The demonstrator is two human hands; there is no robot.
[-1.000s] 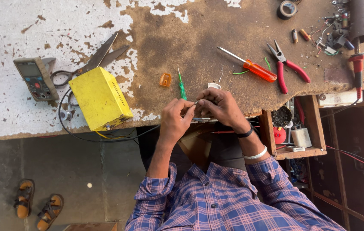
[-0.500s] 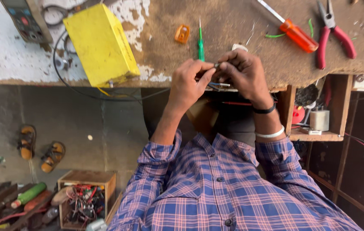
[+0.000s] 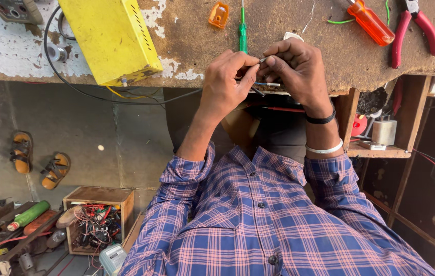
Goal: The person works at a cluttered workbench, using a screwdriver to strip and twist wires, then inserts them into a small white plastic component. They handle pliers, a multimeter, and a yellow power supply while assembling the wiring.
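My left hand (image 3: 227,76) and my right hand (image 3: 296,66) meet at the front edge of a worn wooden workbench (image 3: 279,25). Both pinch a small wired part (image 3: 263,60) between fingertips. Its thin blue and white wires (image 3: 268,84) stick out below the fingers. The part is mostly hidden by my fingers. A green-handled screwdriver (image 3: 243,30) lies on the bench just behind my left hand. My right wrist carries a black band and a white band.
On the bench are a yellow metal box (image 3: 112,38) with a black cable, a small orange clip (image 3: 219,14), an orange screwdriver (image 3: 371,20) and red pliers (image 3: 417,25). A side shelf (image 3: 381,148) holds small parts. Sandals (image 3: 38,161) and a wooden box of wires (image 3: 97,220) are on the floor.
The view has tilted down, so the bench has slid toward the top and more floor shows. My hands stay together at the bench edge, still working the small part.
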